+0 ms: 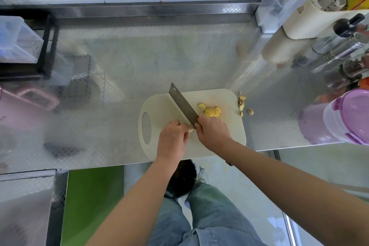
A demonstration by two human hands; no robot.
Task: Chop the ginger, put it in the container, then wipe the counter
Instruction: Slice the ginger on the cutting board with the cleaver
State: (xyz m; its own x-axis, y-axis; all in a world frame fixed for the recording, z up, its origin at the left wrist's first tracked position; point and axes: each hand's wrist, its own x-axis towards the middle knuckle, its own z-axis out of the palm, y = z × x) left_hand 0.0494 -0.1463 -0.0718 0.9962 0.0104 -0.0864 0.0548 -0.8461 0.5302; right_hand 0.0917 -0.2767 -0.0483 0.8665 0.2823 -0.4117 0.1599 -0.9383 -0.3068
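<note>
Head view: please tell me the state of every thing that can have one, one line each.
Left hand: shut on the unsliced ginger piece.
Right hand: shut on the steel cleaver, blade on the board.
Yellow ginger slices: cut, heaped on the white plastic cutting board.
Ginger peel scraps: beside the board's right edge.
Purple-lidded clear container: lid on.

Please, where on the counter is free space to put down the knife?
Bare counter lies left of the board, and behind it up to the back wall. Right of the board is crowded: ginger scraps, purple container, bottles.
</note>
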